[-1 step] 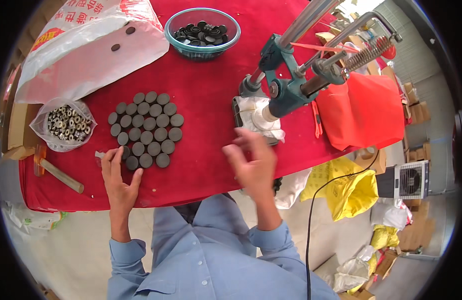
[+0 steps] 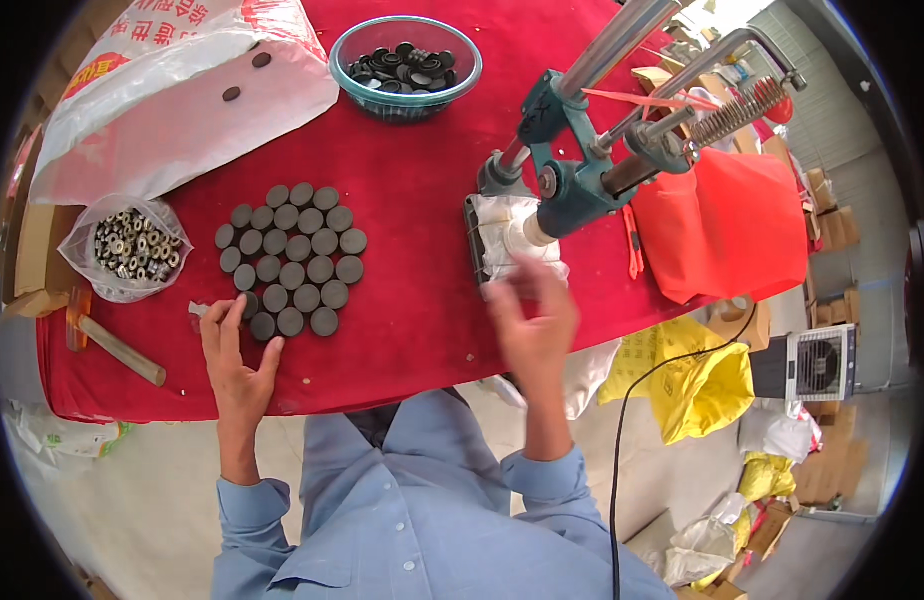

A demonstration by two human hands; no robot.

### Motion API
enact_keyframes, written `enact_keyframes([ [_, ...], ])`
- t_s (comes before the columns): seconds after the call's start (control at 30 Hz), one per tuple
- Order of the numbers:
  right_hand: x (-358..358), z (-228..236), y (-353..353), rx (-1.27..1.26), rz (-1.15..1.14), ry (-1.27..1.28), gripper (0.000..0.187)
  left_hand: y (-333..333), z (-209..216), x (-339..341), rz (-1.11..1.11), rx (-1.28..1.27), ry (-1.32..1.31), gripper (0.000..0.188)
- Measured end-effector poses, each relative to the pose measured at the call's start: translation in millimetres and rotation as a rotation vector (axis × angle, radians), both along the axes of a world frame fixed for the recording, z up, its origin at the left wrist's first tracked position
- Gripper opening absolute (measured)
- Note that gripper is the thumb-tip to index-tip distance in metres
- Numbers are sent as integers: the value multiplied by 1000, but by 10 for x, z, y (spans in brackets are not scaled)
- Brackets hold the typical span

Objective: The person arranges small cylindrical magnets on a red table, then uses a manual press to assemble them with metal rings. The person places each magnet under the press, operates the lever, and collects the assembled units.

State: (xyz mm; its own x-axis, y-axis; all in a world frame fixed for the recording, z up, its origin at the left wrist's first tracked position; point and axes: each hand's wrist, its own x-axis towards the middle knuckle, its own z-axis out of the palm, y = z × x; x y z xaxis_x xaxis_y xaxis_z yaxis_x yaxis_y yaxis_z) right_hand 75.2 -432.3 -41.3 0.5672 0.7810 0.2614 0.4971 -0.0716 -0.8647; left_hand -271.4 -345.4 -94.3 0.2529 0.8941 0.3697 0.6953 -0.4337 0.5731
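Dark grey round discs lie close together in a cluster on the red cloth. At its near left edge rests my left hand, thumb and fingers apart, the fingertips against a disc there. My right hand is over the cloth just in front of the green hand press; motion smears its fingers, so I cannot make out anything in them. The press has a white round head above a base wrapped in white material.
A clear bowl of black round parts stands at the back. On the left are a bag of small metal rings, a hammer and a large white sack. A red bag and red-handled tool lie right of the press.
My right hand has moved to the right and slightly nearer me, in front of the press. My left hand and the discs stay in place.
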Motion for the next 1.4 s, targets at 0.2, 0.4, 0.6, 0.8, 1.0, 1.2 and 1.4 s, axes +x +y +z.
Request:
enact_keyframes([
  [0.2, 716, -41, 4, 225, -106, 184, 53, 34, -30, -39, -41, 11, -25, 54],
  [0.4, 831, 13, 485, 256, 239, 505, 76, -65, 83, 106, 18, 22, -52, 42],
  [0.6, 805, -17, 770, 392, 241, 557, 95, -147, 36, 173, 61, 34, -85, 42],
  [0.8, 584, 35, 775, 432, 217, 569, 93, -141, 54, 217, 86, 53, -141, 46],
  [1.0, 11, 111, 856, 457, 248, 600, 93, -148, 23, 173, 96, 81, -189, 50],
  [1.2, -291, 14, 1001, 463, 239, 666, 83, -194, 56, 170, 144, 65, -290, 48],
  [1.4, -194, -14, 938, 270, 315, 565, 54, -190, 163, 237, 110, 97, -298, 45],
])
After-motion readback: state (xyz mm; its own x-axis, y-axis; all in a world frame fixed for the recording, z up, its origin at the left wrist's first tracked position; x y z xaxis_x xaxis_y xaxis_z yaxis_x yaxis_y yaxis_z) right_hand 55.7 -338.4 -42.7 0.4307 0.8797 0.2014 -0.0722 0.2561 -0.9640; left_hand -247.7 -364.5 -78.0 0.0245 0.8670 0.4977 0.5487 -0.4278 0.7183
